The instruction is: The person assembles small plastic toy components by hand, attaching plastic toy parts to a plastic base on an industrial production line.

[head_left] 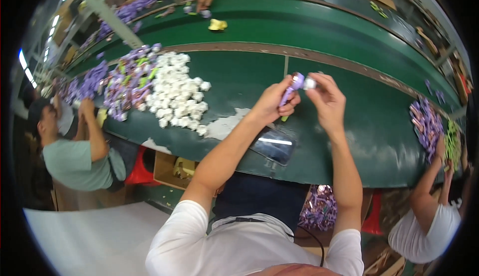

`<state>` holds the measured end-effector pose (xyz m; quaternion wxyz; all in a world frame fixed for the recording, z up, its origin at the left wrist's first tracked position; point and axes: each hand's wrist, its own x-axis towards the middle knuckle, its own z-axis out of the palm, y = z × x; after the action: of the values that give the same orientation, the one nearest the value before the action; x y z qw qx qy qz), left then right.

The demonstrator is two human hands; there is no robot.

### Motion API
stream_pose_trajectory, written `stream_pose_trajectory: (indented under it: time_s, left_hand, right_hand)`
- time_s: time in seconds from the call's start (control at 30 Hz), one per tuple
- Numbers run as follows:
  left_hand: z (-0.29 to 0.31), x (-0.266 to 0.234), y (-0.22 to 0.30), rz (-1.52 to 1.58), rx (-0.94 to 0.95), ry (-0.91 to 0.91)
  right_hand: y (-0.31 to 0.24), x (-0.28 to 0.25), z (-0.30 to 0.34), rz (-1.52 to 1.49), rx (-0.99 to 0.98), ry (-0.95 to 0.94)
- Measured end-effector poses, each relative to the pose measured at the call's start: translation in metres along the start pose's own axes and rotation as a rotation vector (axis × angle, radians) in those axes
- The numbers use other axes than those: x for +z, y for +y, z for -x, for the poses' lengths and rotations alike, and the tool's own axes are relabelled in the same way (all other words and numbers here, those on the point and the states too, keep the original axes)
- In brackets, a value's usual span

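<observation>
My left hand point(276, 101) is closed around a small purple plastic part point(293, 87), shiny at its rounded top, with a bit of green showing below the fingers. Close beside it, my right hand point(329, 101) pinches a small white piece point(310, 83) between thumb and fingers, near the purple part's top. Whether the two pieces touch is hard to make out. A heap of similar white pieces point(174, 94) lies on the green worktable point(364, 131) to the left. Beyond it is a mixed heap of purple, green and white parts point(128, 76).
A dark phone point(273, 146) lies at the table's near edge. Purple parts point(425, 124) and green parts point(452, 143) are heaped at right, by another person's hands. A person in a green shirt point(80, 158) sits at left. Below the table stands a box of shiny purple parts point(319, 208).
</observation>
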<state>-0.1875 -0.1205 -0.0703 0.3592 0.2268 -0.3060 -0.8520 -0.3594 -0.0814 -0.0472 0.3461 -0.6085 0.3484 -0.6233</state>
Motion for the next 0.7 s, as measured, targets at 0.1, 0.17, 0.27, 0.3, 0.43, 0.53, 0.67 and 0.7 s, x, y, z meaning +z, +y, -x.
stream_pose_trajectory:
  time_s: [0.1, 0.17, 0.27, 0.3, 0.43, 0.53, 0.67, 0.7]
  left_hand:
    - [0.003, 0.011, -0.004, 0.067, -0.046, -0.057]
    - [0.004, 0.014, -0.004, 0.120, -0.082, -0.152]
    - [0.007, 0.018, -0.006, 0.126, -0.070, -0.202]
    - [0.009, 0.020, -0.007, 0.139, -0.035, -0.226]
    - [0.014, 0.022, -0.006, 0.225, -0.096, -0.225]
    - [0.017, 0.019, -0.004, 0.237, -0.153, -0.227]
    - [0.023, 0.031, 0.008, -0.055, -0.180, -0.234]
    - [0.025, 0.039, 0.012, -0.228, -0.137, -0.079]
  right_hand:
    - [-0.002, 0.007, 0.005, 0.066, -0.101, 0.040]
    - [-0.004, 0.005, 0.007, 0.092, -0.126, 0.056]
    - [-0.006, 0.003, 0.009, 0.100, -0.211, 0.153]
    - [-0.006, 0.003, 0.009, 0.097, -0.206, 0.146]
    - [-0.001, 0.004, 0.011, 0.081, -0.229, 0.106]
    - [0.001, 0.007, 0.013, 0.081, -0.254, 0.065]
    - [0.000, 0.006, 0.014, 0.099, -0.223, 0.080]
    - [0.001, 0.004, 0.014, 0.106, -0.219, 0.081]
